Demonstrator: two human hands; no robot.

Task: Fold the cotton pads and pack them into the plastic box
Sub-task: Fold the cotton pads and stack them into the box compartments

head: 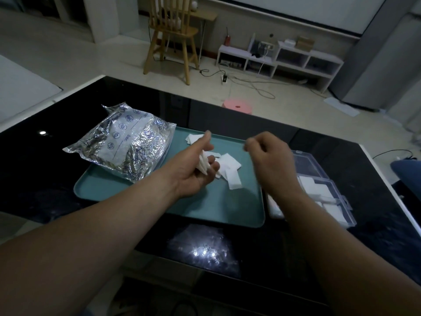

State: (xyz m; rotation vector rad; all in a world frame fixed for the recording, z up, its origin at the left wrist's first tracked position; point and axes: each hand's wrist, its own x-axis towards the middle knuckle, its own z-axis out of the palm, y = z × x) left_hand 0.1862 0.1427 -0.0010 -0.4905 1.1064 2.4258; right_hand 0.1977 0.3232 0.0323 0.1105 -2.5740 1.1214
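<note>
Head view: left hand (193,172) pinches a thin sheaf of folded pads (203,164) above the tray (205,208). The right hand (271,160) is curled and blurred, so I cannot tell whether it holds anything. Limp, soft cotton could fan out and slip, unfolding among the flat white squares (230,169) below. The clear, rigid plastic box (328,192), partly filled, sits to the right, and a crinkled foil bag (127,144) to the left.
</note>
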